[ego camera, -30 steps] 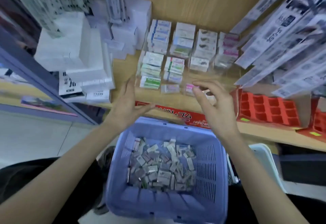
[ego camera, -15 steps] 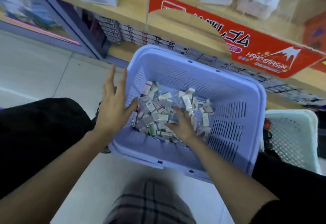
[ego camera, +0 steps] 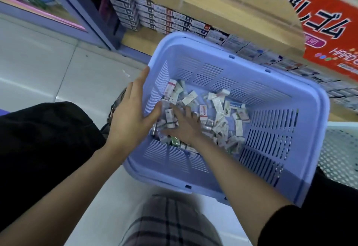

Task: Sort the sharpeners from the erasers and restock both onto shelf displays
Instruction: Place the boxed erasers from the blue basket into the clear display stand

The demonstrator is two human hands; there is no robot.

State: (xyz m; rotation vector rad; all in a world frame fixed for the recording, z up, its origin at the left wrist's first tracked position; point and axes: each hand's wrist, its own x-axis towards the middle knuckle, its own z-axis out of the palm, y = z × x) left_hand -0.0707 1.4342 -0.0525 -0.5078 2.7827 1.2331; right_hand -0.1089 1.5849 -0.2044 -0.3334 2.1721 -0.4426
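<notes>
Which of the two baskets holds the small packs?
The lavender basket, whose packs the right hand digs into; the white basket at the right edge shows none.

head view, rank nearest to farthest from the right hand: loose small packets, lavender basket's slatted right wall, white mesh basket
1. Loose small packets: under the right hand, touching it.
2. Lavender plastic basket's slatted right wall: further right.
3. White mesh basket: beyond that wall, at the right edge.
</notes>
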